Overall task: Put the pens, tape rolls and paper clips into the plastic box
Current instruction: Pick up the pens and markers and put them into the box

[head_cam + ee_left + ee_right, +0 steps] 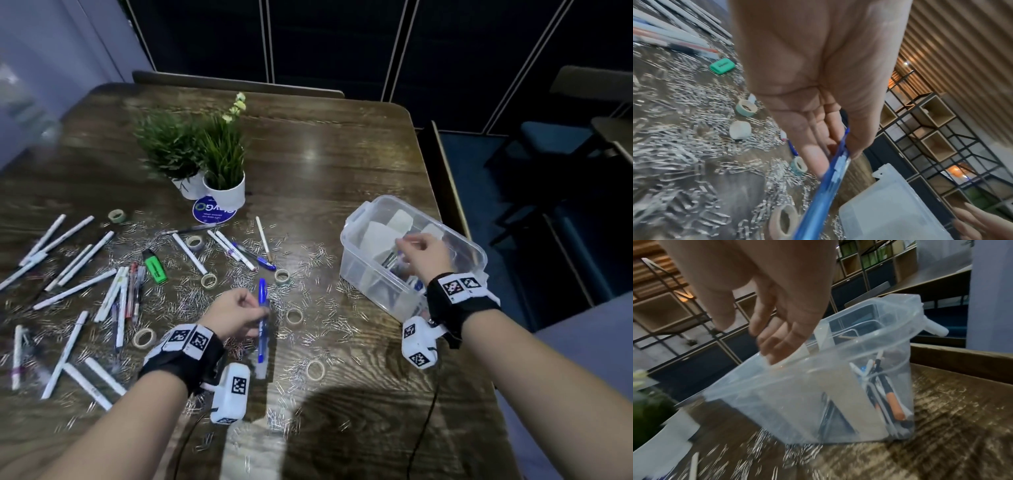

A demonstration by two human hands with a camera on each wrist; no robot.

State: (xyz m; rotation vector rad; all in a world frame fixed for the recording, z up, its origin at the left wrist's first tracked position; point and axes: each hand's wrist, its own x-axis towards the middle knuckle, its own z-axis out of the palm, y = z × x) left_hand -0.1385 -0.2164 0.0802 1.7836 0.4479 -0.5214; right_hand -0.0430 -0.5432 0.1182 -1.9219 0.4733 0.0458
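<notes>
The left hand pinches a blue pen between thumb and fingers at about 6 o'clock on the table. The right hand, fingers loosely spread and holding nothing, hovers over the open plastic box at 3 o'clock, with pens inside; white pens, tape rolls and paper clips lie scattered from 7 to 10 o'clock

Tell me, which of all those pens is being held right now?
The blue pen pinched in the left hand. All the other pens, mostly white, lie loose among the paper clips or already sit in the plastic box.
</notes>
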